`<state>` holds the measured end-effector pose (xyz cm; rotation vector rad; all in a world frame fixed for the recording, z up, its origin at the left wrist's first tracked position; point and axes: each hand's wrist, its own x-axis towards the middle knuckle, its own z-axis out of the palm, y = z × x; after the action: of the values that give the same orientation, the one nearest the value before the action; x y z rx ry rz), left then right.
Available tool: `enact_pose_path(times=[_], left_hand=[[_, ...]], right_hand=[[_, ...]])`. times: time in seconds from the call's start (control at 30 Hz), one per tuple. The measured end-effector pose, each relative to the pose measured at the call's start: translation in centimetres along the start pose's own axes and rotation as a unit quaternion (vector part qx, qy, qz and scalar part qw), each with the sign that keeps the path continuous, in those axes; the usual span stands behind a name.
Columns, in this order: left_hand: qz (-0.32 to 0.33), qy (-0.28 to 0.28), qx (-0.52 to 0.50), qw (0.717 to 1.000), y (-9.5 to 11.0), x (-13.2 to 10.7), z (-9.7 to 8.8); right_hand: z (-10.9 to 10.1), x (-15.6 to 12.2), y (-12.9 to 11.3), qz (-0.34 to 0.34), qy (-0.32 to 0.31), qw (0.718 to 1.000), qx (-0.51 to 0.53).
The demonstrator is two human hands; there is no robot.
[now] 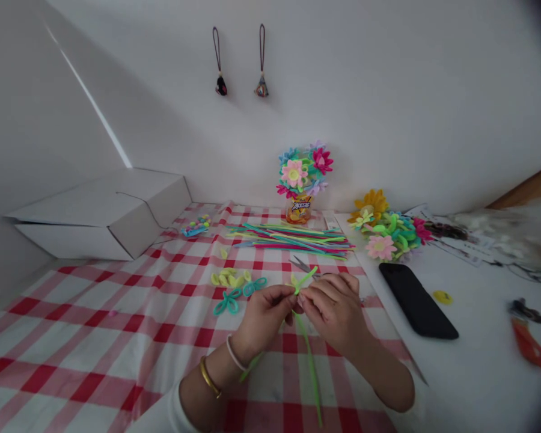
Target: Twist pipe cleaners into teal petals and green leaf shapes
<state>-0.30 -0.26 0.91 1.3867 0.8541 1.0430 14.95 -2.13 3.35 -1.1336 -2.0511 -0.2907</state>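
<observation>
My left hand and my right hand meet over the checked cloth, both closed in a pinch on a bright green pipe cleaner. One green end sticks up between the fingertips, and long green lengths hang below toward the front. Left of my hands lie two teal looped pipe-cleaner pieces and a cluster of small yellow pipe-cleaner petals. Just behind my right hand are scissors, their handles hidden by the hand.
Behind lies a bundle of coloured pipe cleaners, with a flower-filled jar against the wall. Pipe-cleaner flowers, a black phone and orange-handled pliers lie right. A white box stands left, near a small tray of colourful beads.
</observation>
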Motion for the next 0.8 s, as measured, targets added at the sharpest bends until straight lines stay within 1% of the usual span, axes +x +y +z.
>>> enact_pose_path(times=[0.07,0.17,0.23,0.27,0.3,0.33,0.37,0.4,0.43,0.47,0.5,0.53,0.57,0.6,0.7,0.8], left_hand=[[0.004,0.005,-0.007,1.0,-0.1,-0.1,0.0],[0.034,0.026,0.041,0.998,-0.2,-0.5,0.1],[0.075,0.049,0.095,0.991,-0.2,-0.8,0.1],[0.103,0.059,0.129,0.985,-0.2,-0.9,0.1],[0.138,0.064,0.163,0.975,-0.2,-1.0,0.0],[0.18,0.063,0.194,0.962,-0.2,-1.0,-0.1],[0.224,0.058,0.218,0.948,-0.2,-1.0,-0.2],[0.266,0.049,0.235,0.934,-0.2,-1.0,-0.4],[0.3,0.041,0.244,0.921,-0.2,-0.9,-0.5],[0.32,0.036,0.246,0.914,-0.3,-0.8,-0.6],[0.325,0.035,0.242,0.914,-0.3,-0.7,-0.6],[0.315,0.04,0.23,0.92,-0.3,-0.6,-0.6],[0.295,0.047,0.21,0.931,-0.4,-0.4,-0.6],[0.27,0.056,0.18,0.944,-0.4,-0.3,-0.5],[0.192,0.09,0.073,0.975,-0.3,-0.1,-0.4],[0.122,0.117,0.008,0.986,-0.2,0.1,-0.5]], right_hand=[[0.0,-0.1,-0.1,-0.001,0.003,1.0,-0.01],[0.1,0.0,-0.4,0.015,0.013,1.0,0.004],[0.1,0.1,-0.6,0.055,0.025,0.997,0.046],[0.1,0.1,-0.7,0.091,0.025,0.992,0.084],[0.1,0.2,-0.8,0.142,0.016,0.98,0.139],[0.2,0.2,-0.9,0.204,-0.001,0.956,0.213],[0.3,0.2,-0.9,0.27,-0.021,0.914,0.3],[0.4,0.3,-0.9,0.333,-0.042,0.856,0.393],[0.6,0.3,-0.9,0.38,-0.06,0.789,0.479],[0.7,0.2,-0.8,0.41,-0.074,0.727,0.546],[0.9,0.2,-0.7,0.424,-0.079,0.681,0.591],[1.1,0.2,-0.5,0.43,-0.079,0.654,0.617],[1.2,0.1,-0.4,0.433,-0.08,0.644,0.626],[1.2,0.1,-0.2,0.435,-0.079,0.644,0.625],[1.2,0.0,0.3,0.438,-0.081,0.657,0.608],[0.9,0.2,0.5,0.432,-0.105,0.679,0.584]])
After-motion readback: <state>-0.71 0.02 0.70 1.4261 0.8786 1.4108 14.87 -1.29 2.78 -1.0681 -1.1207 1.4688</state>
